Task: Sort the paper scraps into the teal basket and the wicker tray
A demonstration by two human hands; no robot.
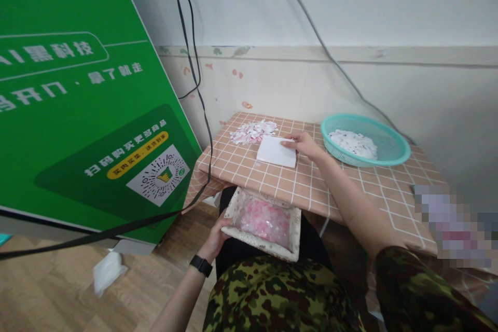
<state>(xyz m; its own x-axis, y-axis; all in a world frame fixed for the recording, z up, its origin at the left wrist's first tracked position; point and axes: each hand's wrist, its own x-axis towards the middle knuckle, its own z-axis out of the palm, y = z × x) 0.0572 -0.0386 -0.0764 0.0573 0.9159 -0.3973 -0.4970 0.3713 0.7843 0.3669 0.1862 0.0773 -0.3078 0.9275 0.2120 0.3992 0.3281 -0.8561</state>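
The flat white rectangular paper-like block [274, 151] lies on the brown checked tablecloth [237, 165], its long side running roughly left to right. The right hand [308, 146] is the nearer one: its fingers touch the far right corner, so the block extends leftward from them; whether they pinch or only press, I cannot tell. The left hand [216, 237] grips, at its left side, the white speckled rectangular box [261, 244] below the table edge. I count one block, one box, one turquoise plastic basket [391, 148] and one heap of white-and-pink slips [253, 132]; the slips themselves are too many to count.

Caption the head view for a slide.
Left hand holds a pale tray; right hand touches a white pad on the checked tablecloth.
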